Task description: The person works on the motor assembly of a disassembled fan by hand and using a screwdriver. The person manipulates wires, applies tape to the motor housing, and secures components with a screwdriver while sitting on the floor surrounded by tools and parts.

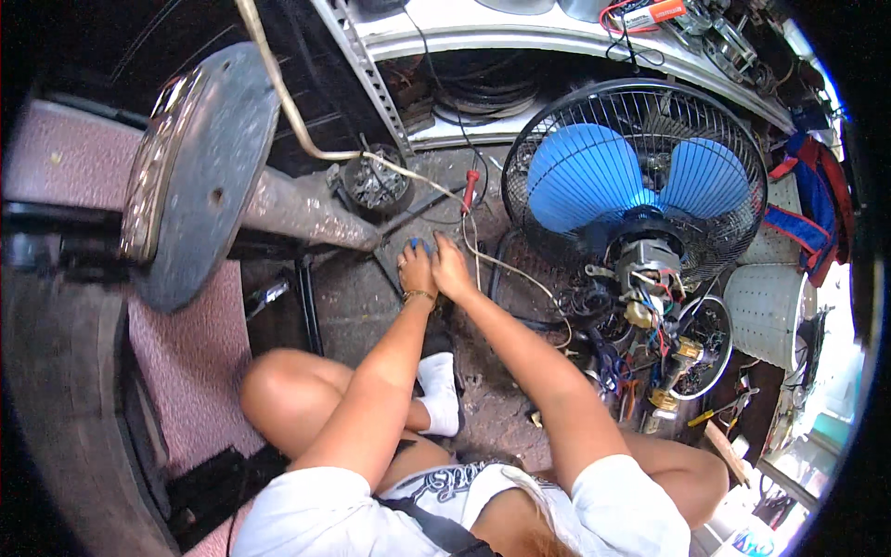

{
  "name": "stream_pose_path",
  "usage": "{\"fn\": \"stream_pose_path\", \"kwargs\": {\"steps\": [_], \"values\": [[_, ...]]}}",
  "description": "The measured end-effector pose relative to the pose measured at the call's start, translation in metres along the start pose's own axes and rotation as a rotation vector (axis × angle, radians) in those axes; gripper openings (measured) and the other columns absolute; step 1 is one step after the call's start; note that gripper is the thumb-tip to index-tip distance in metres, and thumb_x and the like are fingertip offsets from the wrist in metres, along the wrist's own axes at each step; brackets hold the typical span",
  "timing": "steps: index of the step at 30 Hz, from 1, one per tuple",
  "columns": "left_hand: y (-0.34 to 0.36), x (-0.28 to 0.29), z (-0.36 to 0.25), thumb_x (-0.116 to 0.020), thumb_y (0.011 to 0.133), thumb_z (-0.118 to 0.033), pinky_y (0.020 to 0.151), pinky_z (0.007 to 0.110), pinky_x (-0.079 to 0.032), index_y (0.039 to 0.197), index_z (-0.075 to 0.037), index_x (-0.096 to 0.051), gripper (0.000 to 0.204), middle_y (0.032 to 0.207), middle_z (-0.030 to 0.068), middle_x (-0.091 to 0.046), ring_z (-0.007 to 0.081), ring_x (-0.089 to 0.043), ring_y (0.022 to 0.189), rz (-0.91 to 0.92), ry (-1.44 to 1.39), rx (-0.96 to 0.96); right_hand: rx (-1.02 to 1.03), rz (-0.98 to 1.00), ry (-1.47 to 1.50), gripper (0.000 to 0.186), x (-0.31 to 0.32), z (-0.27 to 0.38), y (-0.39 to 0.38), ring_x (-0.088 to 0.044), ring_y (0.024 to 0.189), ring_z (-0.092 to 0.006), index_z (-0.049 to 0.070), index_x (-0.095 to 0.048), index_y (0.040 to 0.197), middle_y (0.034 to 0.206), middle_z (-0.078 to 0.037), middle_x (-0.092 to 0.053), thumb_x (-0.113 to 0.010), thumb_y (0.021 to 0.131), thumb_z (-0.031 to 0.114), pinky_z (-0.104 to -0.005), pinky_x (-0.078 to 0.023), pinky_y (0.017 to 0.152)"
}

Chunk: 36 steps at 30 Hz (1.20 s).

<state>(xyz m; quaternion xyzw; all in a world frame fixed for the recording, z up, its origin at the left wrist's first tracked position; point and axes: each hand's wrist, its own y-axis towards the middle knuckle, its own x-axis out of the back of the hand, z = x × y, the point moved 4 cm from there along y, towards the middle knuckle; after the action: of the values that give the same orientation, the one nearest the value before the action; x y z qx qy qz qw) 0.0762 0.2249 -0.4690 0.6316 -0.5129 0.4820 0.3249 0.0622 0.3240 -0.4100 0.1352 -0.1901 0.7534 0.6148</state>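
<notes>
A seated person in a white shirt (311, 506) bends over a grimy floor, one white sock (443, 397) showing. Ahead, the left hand (417, 269), a bracelet at its wrist, and the right hand (450, 269) meet side by side, fingers curled; whether they grip anything cannot be told. Just beyond the fingertips lies a red-handled tool (471, 189). To the right leans a caged fan with blue blades (585, 176), its wired motor (650, 263) exposed. Farthest back stands a white shelf (520, 37).
</notes>
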Motion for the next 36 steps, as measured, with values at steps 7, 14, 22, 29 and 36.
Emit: {"fn": "stream_pose_path", "kwargs": {"steps": [7, 14, 22, 29, 36], "values": [[0.048, -0.006, 0.024, -0.078, 0.075, -0.031, 0.108, 0.047, -0.035, 0.124, -0.002, -0.054, 0.062, 0.129, 0.0213, -0.054, 0.0394, -0.049, 0.121, 0.209, 0.107, 0.023, -0.354, -0.192, -0.412, 0.052, 0.002, -0.028, 0.100, -0.032, 0.138, -0.0478, -0.003, -0.035, 0.143, 0.148, -0.029, -0.033, -0.042, 0.093, 0.010, -0.0553, -0.038, 0.108], [-0.010, -0.025, -0.008, -0.070, 0.077, -0.013, 0.100, 0.049, -0.040, 0.101, -0.001, -0.062, 0.028, 0.117, 0.0185, -0.054, 0.0392, -0.051, 0.110, 0.190, 0.096, 0.043, -0.650, -0.232, -0.075, 0.041, 0.052, -0.073, 0.120, -0.050, 0.119, -0.0468, -0.003, -0.046, 0.130, 0.133, -0.029, -0.046, -0.045, 0.091, 0.010, -0.0552, -0.044, 0.098], [-0.053, -0.058, 0.038, -0.050, 0.081, -0.024, 0.068, 0.040, -0.047, 0.106, -0.011, -0.064, 0.032, 0.098, 0.0074, -0.064, 0.0236, -0.059, 0.084, 0.705, -1.442, 0.893, -0.467, -0.152, -0.036, 0.031, 0.019, -0.044, 0.048, -0.060, 0.104, -0.0489, -0.005, -0.052, 0.115, 0.118, -0.031, -0.055, -0.052, 0.087, 0.009, -0.0544, -0.049, 0.087], [-0.119, -0.037, 0.014, -0.048, 0.093, -0.044, 0.086, 0.049, -0.051, 0.119, -0.017, -0.062, 0.040, 0.111, 0.0062, -0.068, 0.0265, -0.064, 0.102, 0.756, -1.724, 1.072, -0.357, -0.025, -0.082, 0.035, 0.045, 0.029, -0.090, -0.062, 0.096, -0.0489, -0.002, -0.052, 0.109, 0.101, -0.030, -0.064, -0.063, 0.079, 0.013, -0.0538, -0.050, 0.082], [-0.158, 0.051, -0.084, -0.062, 0.093, -0.023, 0.073, 0.029, -0.046, 0.103, -0.001, -0.068, 0.025, 0.095, 0.0032, -0.066, 0.0100, -0.059, 0.084, 0.716, -1.163, 0.112, -0.034, -0.184, -0.126, 0.035, 0.155, 0.083, -0.167, -0.065, 0.078, -0.0443, -0.001, -0.061, 0.090, 0.081, -0.024, -0.066, -0.078, 0.074, 0.024, -0.0484, -0.051, 0.069]]}}
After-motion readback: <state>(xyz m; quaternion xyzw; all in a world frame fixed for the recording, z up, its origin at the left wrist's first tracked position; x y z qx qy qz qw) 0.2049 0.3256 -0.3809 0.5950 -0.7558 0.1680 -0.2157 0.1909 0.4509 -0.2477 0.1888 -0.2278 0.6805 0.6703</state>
